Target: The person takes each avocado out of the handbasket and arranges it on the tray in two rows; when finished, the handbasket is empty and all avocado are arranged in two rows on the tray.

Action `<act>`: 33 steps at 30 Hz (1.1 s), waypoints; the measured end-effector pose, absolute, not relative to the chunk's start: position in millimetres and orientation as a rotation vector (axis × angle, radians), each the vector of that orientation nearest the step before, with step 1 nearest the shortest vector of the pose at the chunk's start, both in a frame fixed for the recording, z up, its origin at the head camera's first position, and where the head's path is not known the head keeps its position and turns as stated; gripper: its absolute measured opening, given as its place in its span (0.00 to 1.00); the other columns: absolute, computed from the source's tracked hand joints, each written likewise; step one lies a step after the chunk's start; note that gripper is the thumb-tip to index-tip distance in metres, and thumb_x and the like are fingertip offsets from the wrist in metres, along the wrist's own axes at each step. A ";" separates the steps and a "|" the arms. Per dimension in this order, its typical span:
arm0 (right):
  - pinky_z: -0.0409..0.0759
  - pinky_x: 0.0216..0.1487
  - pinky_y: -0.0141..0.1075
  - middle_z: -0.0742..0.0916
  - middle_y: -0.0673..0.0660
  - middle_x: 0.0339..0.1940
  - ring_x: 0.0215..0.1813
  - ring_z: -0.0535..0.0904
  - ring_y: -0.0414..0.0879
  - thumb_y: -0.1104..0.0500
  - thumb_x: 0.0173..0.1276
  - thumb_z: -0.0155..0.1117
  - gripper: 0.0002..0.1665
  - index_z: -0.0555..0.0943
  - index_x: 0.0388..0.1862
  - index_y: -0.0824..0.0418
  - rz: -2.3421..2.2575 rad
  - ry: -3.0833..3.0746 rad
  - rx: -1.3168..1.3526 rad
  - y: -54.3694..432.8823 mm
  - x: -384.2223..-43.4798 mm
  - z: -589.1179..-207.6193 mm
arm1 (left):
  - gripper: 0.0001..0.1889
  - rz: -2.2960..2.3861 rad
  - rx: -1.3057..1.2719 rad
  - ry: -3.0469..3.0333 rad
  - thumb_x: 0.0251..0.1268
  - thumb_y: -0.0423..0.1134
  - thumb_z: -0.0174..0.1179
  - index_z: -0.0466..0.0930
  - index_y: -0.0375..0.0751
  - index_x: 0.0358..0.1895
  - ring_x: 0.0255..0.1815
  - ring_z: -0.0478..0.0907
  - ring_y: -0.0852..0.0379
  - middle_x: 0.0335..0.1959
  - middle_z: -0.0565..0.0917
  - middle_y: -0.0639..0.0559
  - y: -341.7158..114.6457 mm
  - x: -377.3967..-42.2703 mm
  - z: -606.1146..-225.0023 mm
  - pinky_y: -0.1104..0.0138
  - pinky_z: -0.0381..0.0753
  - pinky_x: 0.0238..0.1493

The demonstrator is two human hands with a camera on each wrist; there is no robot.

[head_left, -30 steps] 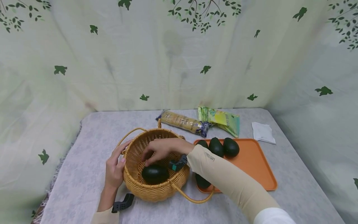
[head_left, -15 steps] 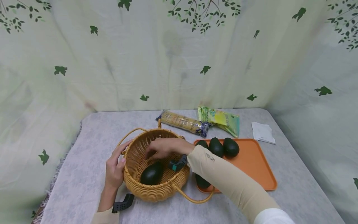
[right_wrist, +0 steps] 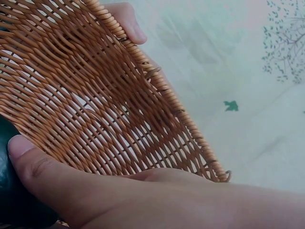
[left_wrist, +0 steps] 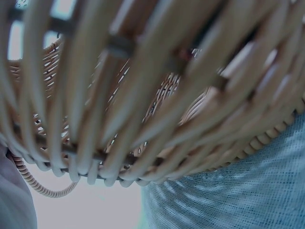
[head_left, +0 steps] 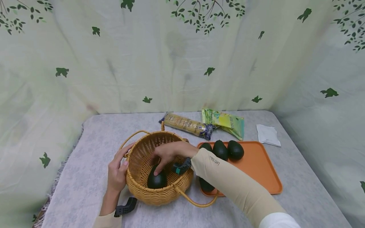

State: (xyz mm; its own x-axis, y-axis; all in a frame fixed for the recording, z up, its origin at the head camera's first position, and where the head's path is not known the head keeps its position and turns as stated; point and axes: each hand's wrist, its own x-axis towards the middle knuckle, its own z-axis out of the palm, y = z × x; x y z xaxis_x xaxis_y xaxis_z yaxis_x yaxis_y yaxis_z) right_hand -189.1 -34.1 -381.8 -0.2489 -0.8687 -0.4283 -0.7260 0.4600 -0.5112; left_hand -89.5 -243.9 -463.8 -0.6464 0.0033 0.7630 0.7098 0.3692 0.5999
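A tan wicker basket [head_left: 154, 197] stands on the cloth-covered table, its two loop handles folded outward. At its left side, my left hand [head_left: 116, 171] holds the rim and outer wall; in the right wrist view a fingertip [right_wrist: 138, 36] shows beyond the rim. My right hand [head_left: 166, 153] reaches inside and grips a dark green avocado [head_left: 156, 181]. The thumb presses on the avocado [right_wrist: 21, 191] in the right wrist view, while the other fingers are mostly hidden behind it. Basket weave [left_wrist: 143, 95] fills most of the left wrist view.
Right of the basket lies an orange tray [head_left: 260, 164] with several avocados [head_left: 235, 150], partly under my right forearm. Behind are a noodle pack [head_left: 186, 124] and a green-yellow packet [head_left: 223, 120]. A white tissue [head_left: 268, 135] lies at the far right.
The avocado in the basket has turned from lying sideways to pointing away from me. My right hand was off it half a second ago and now has its thumb on it. The left hand stays put.
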 end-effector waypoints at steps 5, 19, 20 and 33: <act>0.77 0.56 0.25 0.88 0.51 0.60 0.57 0.84 0.37 0.45 0.66 0.74 0.33 0.82 0.66 0.59 -0.327 1.999 -1.328 -33.8 -189.6 -383.3 | 0.27 -1.319 -0.608 -1.958 0.66 0.31 0.43 0.77 0.27 0.66 0.63 0.76 0.58 0.62 0.82 0.35 -243.8 -89.0 -463.8 0.72 0.67 0.61; 0.76 0.59 0.27 0.87 0.46 0.60 0.60 0.81 0.36 0.47 0.62 0.78 0.31 0.85 0.63 0.53 -0.427 2.070 -1.413 -31.6 -190.2 -380.1 | 0.27 -1.318 -0.592 -1.974 0.66 0.30 0.43 0.78 0.28 0.66 0.64 0.75 0.58 0.63 0.82 0.36 -243.5 -88.3 -463.7 0.73 0.67 0.61; 0.76 0.59 0.28 0.87 0.46 0.60 0.61 0.80 0.36 0.48 0.62 0.78 0.30 0.85 0.63 0.53 -0.434 2.054 -1.421 -31.6 -190.4 -380.2 | 0.27 -1.317 -0.587 -1.978 0.66 0.30 0.43 0.78 0.29 0.66 0.64 0.75 0.59 0.63 0.82 0.36 -243.4 -88.1 -463.3 0.73 0.67 0.61; 0.74 0.59 0.25 0.88 0.46 0.59 0.60 0.80 0.33 0.51 0.63 0.78 0.26 0.87 0.60 0.53 -0.433 1.972 -1.474 -31.8 -190.2 -379.3 | 0.27 -1.314 -0.560 -2.002 0.68 0.31 0.42 0.78 0.31 0.67 0.64 0.75 0.60 0.63 0.82 0.38 -243.5 -87.3 -463.3 0.73 0.66 0.61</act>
